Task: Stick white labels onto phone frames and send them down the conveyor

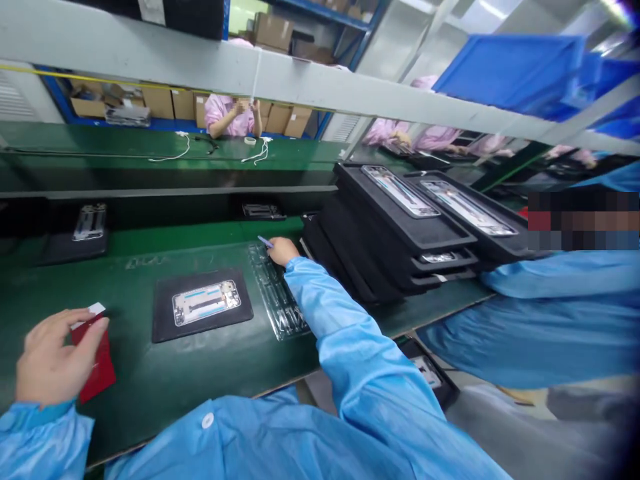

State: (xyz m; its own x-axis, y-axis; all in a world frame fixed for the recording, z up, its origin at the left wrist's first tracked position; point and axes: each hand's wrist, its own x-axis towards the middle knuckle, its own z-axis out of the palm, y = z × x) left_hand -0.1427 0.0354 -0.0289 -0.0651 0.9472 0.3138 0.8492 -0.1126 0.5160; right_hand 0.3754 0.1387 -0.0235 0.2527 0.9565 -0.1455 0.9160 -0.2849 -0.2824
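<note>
At the left of the head view, my left hand (57, 353) has its thumb and fingers closed about a flat red card (100, 367), a small white tab showing at its top. My right hand (284, 252) reaches out over the bench and grips a thin purple pen-like stick (265, 241). Below it lies a clear plastic tray (273, 297) with molded slots, partly covered by my sleeve. Between my hands a phone frame (207, 302) rests on a black foam pad (163, 323).
Stacked black trays (360, 247) holding phone frames rise right of my right hand. A blue-sleeved co-worker (540, 320) sits close on the right. Another pad (70, 243) with a frame lies at the back left. A grey beam (320, 80) crosses above the bench.
</note>
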